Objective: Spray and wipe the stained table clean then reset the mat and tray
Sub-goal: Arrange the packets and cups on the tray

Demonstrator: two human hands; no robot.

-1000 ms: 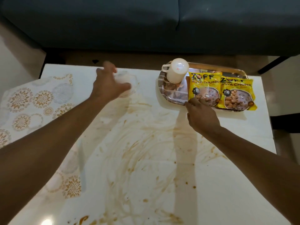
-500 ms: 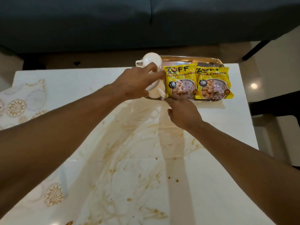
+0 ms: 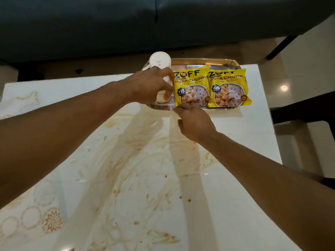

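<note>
A shiny steel tray [image 3: 203, 62] sits at the table's far edge, holding an upturned white cup [image 3: 160, 63] and two yellow soya chunk packets [image 3: 192, 87] side by side. My left hand [image 3: 150, 86] grips the cup from the side, with thumb and fingers curled round it. My right hand [image 3: 194, 121] holds the tray's near rim below the left packet; its fingertips are hidden. The white table [image 3: 244, 134] is smeared with brown stains [image 3: 126, 171] across the middle. A floral mat [image 3: 41, 216] lies over the table's left side.
A dark blue sofa [image 3: 163, 24] runs along the far side of the table. Tiled floor [image 3: 293, 84] and a dark furniture leg [image 3: 279, 47] show at the right. No spray bottle or cloth is in view.
My left hand has come across from the table's far left to the cup and closed round it. My right hand has stayed at the tray's near rim. The camera has shifted right.
</note>
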